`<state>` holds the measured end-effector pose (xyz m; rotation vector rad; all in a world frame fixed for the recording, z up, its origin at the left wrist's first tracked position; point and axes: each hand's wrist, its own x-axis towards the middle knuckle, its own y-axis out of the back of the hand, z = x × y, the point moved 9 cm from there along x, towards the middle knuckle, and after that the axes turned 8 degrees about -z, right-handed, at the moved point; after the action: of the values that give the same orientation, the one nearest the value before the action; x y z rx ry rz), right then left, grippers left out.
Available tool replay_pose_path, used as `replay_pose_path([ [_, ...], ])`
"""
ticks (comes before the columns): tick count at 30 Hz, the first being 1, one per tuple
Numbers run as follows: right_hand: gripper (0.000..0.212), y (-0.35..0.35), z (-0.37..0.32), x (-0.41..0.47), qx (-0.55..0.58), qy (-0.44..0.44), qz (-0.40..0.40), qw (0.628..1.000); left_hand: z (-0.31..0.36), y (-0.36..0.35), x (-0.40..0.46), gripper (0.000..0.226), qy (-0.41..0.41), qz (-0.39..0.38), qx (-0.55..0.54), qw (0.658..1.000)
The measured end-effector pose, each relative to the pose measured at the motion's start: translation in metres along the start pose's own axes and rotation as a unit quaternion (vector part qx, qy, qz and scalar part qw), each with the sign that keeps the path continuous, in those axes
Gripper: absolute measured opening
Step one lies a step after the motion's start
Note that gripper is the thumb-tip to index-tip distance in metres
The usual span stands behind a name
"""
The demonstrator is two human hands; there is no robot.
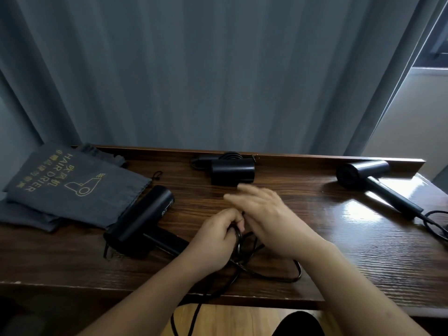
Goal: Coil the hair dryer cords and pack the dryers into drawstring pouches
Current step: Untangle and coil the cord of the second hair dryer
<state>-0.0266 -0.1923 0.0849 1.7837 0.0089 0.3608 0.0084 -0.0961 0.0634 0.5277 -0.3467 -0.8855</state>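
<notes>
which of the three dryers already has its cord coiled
The middle dryer at the back edge: its cord sits bundled behind it. The left dryer's cord is mid-coil, the right dryer's trails loose.

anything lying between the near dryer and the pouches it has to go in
Nothing visible does. The near dryer lies right beside the grey pouches, its barrel overlapping their edge. Its cord is only part-coiled in the left hand.

Grey curtain [194, 69] behind a dark wooden table [315, 238]; window [436, 44] at right (daylight).
</notes>
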Motion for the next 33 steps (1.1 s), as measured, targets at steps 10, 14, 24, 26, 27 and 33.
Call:
replay_pose_path([
  [10,0.016,0.049,0.078,-0.031,-0.049,-0.283,0.231,0.930,-0.012,-0.001,-0.011,0.035,0.029,-0.027,-0.038,0.998],
  [14,0.021,0.040,0.118,-0.043,-0.025,-0.411,0.154,0.898,-0.012,0.009,-0.008,0.036,0.031,-0.002,-0.046,0.998],
  [24,0.029,-0.003,0.001,0.007,0.028,0.008,-0.043,0.999,-0.008,0.014,-0.002,0.032,0.029,-0.012,-0.039,0.999],
  [26,0.022,0.002,0.008,0.006,-0.002,0.002,-0.003,1.000,-0.010,0.014,-0.004,0.033,0.032,-0.014,-0.049,0.998],
  [27,0.025,0.008,0.013,0.006,-0.002,-0.005,0.025,1.000,-0.010,0.014,-0.004,0.032,0.031,-0.017,-0.055,0.998],
  [33,0.008,0.040,0.041,-0.009,0.017,-0.102,0.188,0.977,-0.013,0.028,-0.005,0.031,0.025,0.014,-0.066,0.997],
])
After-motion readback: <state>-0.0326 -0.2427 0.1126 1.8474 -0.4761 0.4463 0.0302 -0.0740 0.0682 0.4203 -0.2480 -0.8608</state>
